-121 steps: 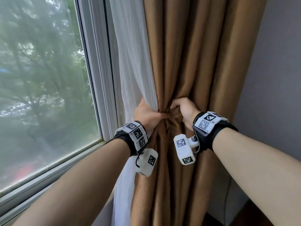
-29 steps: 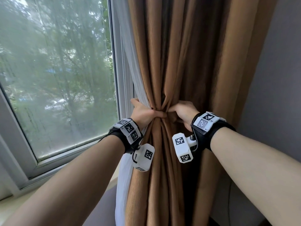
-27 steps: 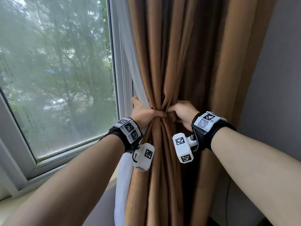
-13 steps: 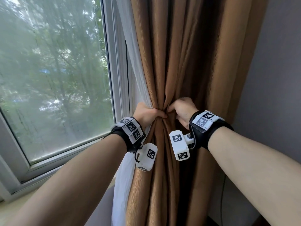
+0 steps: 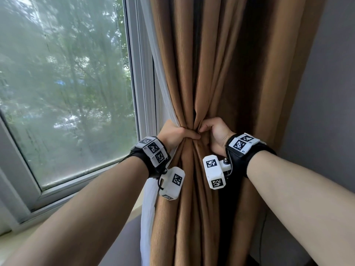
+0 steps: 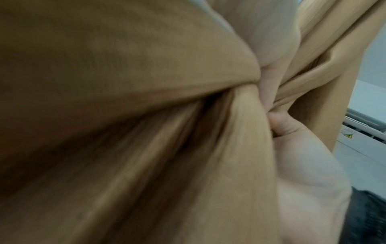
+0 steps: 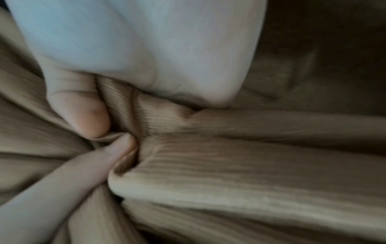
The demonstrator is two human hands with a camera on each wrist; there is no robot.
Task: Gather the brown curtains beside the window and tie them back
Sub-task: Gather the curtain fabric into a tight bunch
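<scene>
The brown curtain [image 5: 211,73] hangs in heavy folds and is bunched into a narrow waist at mid-height. My left hand [image 5: 189,134] grips that waist from the left, thumb across the front. From the right, my right hand [image 5: 206,129] grips it too, with the fingers curled into the folds. The two thumbs nearly touch. In the left wrist view the ribbed curtain [image 6: 146,82] fills the picture and the right hand [image 6: 303,156] shows beside it. The right wrist view has the right thumb [image 7: 83,112] pressing into the curtain [image 7: 229,165].
A white sheer curtain [image 5: 148,208] hangs between the brown one and the window [image 5: 67,93]. The sill [image 5: 19,239] runs along the lower left. A grey wall [image 5: 326,93] stands close on the right, with a thin dark cable [image 5: 262,237] low down.
Both hands keep their hold on the curtain's waist. Since the oldest frame the white sheer has slipped out of the left hand's hold, and the bunch looks tighter.
</scene>
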